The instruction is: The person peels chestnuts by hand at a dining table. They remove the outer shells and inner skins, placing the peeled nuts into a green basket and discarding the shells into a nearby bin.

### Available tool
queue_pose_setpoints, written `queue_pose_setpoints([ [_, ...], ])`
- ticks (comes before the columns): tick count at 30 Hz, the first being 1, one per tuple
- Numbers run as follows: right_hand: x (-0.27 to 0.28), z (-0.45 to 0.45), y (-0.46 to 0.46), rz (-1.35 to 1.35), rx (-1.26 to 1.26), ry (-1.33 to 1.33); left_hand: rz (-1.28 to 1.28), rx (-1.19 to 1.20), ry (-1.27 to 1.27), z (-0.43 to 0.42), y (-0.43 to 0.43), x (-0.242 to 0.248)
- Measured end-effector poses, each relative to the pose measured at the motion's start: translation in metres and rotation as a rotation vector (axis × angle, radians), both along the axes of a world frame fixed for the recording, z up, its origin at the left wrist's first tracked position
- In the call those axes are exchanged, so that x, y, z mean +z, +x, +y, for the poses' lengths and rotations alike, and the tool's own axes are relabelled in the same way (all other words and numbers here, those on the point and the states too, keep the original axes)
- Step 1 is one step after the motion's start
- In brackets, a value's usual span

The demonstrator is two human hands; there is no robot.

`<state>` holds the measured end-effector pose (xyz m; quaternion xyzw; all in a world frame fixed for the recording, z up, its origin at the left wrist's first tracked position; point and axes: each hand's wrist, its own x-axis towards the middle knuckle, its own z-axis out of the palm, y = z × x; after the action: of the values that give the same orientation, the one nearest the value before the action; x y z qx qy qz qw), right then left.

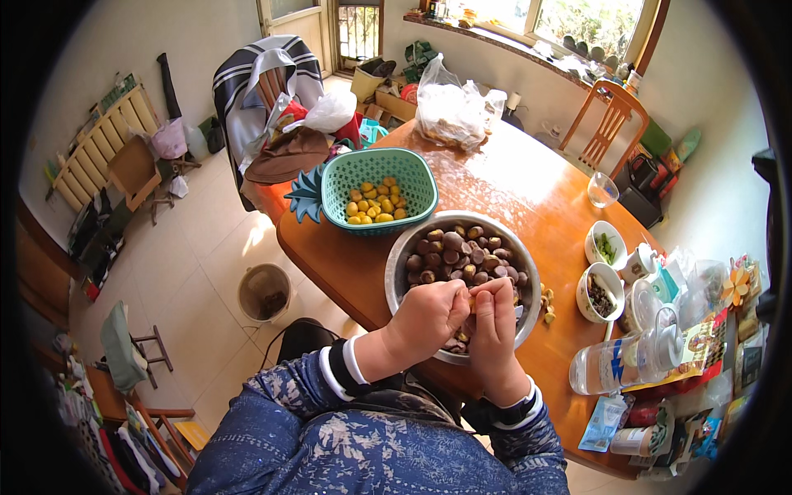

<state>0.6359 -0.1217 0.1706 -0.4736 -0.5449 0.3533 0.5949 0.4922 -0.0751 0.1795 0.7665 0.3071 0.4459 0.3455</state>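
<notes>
Over the near side of a stainless steel bowl (393, 272), my left hand (427, 317) and my right hand (496, 337) meet fingertip to fingertip. Between them they pinch a small yellowish chestnut (473, 303), mostly hidden by the fingers. Dark brown chestnuts (455, 247) fill the bowl, several with cut shells showing yellow flesh. Pieces of shell (456, 342) lie in its near part, below my hands. Beyond the bowl to the left stands a green pineapple-shaped plastic basket (339, 176), holding peeled yellow chestnuts (374, 207).
Yellowish scraps (547, 303) lie right of the bowl on the wooden table (526, 167). Farther right are two food bowls (583, 291), a clear water bottle (603, 370) and packets. A plastic bag (455, 105) sits at the far end. A bin (265, 291) stands on the floor at left.
</notes>
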Motion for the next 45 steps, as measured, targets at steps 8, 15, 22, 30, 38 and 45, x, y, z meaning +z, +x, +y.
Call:
queue_pose_setpoints([
  [8, 0.006, 0.002, 0.004, 0.462, 0.19, -0.152, -0.116, -0.084, -0.185, 0.001, 0.0, 0.005],
  [15, 0.01, 0.002, 0.008, 0.529, 0.291, -0.202, -0.152, -0.082, -0.256, 0.003, -0.003, -0.001],
  [22, 0.015, 0.002, 0.009, 0.563, 0.289, -0.226, -0.278, -0.139, -0.487, 0.01, -0.008, -0.007],
  [30, 0.007, 0.008, 0.015, 0.469, 0.328, -0.155, -0.187, -0.011, -0.126, 0.009, -0.012, 0.002],
  [38, 0.007, 0.008, 0.014, 0.538, 0.279, -0.195, -0.073, -0.009, 0.217, 0.016, -0.019, 0.01],
  [45, 0.004, 0.009, 0.016, 0.537, 0.312, -0.162, 0.036, 0.066, 0.32, 0.013, -0.022, 0.014],
])
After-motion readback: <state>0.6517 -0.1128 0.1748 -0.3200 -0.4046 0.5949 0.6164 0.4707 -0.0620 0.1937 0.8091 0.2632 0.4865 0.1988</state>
